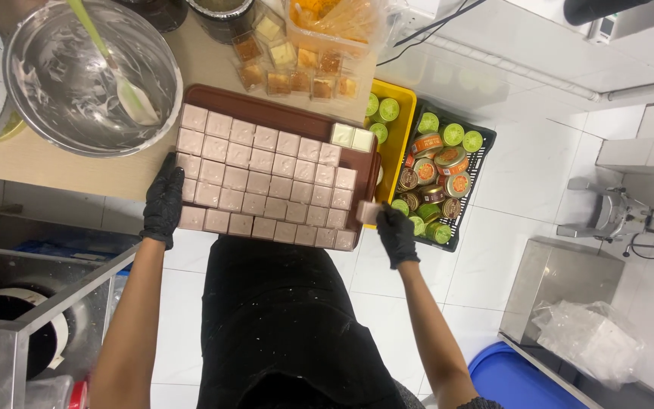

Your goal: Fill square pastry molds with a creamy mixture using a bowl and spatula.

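The person's black apron hides the near edge of the brown rectangular tray (206,97) of pale pink square blocks (263,178). The black-gloved left hand (163,201) grips its left edge, fingers curled; the right hand (397,234) pinches one pink block (368,213) beside the tray's right corner. Behind, a black crate (486,140) holds small lidded jars.

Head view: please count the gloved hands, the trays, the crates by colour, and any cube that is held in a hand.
Gloved hands: 2 (left hand, right hand)
Brown tray: 1
Yellow crate: 1
Black crate: 1
Pink cube held in right hand: 1
Total: 6
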